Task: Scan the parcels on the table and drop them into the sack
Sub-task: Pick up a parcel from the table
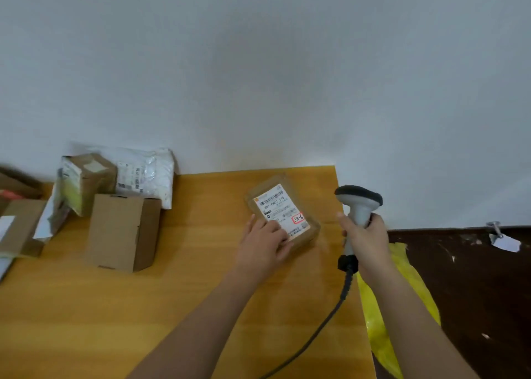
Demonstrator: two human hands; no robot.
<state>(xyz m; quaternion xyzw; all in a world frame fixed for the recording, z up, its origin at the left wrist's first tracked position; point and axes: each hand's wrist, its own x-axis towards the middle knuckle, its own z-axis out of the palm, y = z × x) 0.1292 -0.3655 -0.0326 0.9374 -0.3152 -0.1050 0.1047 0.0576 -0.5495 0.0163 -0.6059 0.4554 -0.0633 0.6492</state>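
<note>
The flat brown parcel (283, 213) lies label-up on the tabletop (184, 298), near its far right corner. The left hand (263, 242) rests on the near-left part of this parcel, fingers extended and pressed flat against the label. The right hand (366, 239), just right of the parcel, grips the handle of the scanner (359, 203), fingers curled round it; the scanner cable (319, 328) trails toward the viewer. The yellow sack (388, 315) hangs beyond the tabletop edge, right of the parcel. Well left of the parcel stand a plain cardboard box (122, 232) and further packages (143, 174).
</note>
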